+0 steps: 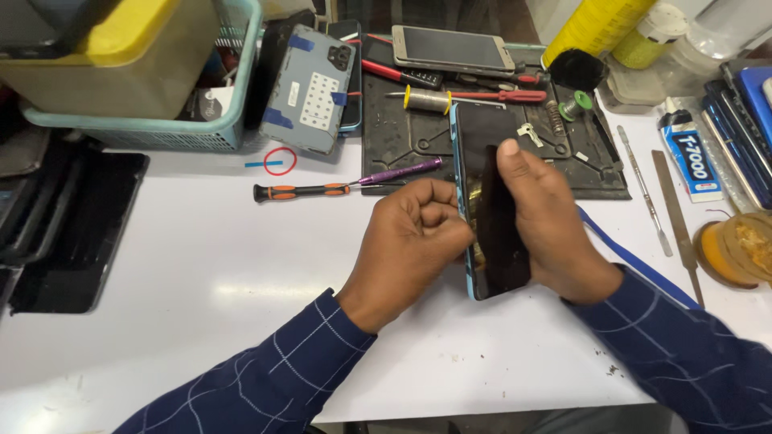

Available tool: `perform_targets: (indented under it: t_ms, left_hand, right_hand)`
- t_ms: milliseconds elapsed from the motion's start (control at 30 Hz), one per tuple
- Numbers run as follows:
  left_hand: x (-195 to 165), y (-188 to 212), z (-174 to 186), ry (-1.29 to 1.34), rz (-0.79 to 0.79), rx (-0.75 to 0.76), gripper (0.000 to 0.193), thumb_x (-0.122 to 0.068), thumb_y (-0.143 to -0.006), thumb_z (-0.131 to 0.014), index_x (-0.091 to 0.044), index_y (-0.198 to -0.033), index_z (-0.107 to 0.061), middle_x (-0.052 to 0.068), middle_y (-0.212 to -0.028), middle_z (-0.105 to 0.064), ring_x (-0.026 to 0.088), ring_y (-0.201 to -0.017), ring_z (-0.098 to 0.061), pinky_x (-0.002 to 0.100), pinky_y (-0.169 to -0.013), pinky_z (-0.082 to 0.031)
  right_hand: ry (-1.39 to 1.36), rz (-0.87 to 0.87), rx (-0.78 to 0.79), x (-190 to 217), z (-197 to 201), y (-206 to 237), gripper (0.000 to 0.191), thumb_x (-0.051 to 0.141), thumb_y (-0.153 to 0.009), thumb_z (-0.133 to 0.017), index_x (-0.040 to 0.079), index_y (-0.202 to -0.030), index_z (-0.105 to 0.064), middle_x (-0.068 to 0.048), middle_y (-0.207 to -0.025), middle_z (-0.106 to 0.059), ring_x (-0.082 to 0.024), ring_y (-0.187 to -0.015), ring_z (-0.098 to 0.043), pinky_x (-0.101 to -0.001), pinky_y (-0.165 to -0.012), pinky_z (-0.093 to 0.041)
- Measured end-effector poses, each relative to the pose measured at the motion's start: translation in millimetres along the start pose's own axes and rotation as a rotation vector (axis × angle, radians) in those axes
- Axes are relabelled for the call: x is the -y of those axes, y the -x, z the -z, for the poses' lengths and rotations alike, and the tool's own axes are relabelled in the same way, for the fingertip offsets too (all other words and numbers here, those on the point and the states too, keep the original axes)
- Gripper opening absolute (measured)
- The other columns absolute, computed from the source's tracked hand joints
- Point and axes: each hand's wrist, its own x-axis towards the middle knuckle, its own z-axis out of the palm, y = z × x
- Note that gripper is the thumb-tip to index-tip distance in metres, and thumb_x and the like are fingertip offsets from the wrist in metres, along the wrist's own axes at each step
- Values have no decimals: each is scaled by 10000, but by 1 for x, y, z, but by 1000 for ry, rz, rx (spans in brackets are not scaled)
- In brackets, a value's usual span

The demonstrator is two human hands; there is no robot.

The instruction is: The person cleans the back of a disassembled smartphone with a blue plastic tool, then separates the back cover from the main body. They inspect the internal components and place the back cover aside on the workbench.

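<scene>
I see a white worktable filling my view, evenly lit and softly glossy. A dark work mat lies far centre, a teal basket far left.

Just one head cam here, looking steeply down and forward over the white table, pretty close up, both hands mid-frame, clutter along the far edge.
</scene>
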Motion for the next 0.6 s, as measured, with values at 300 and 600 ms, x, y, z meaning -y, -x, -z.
perform_targets:
  t_ms: [300, 600]
  left_hand:
    - [-1, -1, -1, -60, -19, 45, 430, 38, -865, -657, 59, -1288, -584, -5, -928, -658, 15, -772, -588, 178, -680, -509]
    - [-7, 5, -7, -68, 0, 96, 666, 81, -814, -626, 61, -1467, -496, 13, -1023, -638, 35, -835, -575, 180, -710, -515]
  right_hand:
    - [-118, 126, -19, -17, 0, -6, 470, 431, -1110, -422, 9, -1178, -618, -70, -1061, -688, -108, -912, -667, -274, -831, -590]
    - [-141, 132, -58, -17, 5, -4, 492, 448, -1107, -427, -1, -1157, -622, -66, -1023, -693, -115, -866, -676, -280, -796, -604]
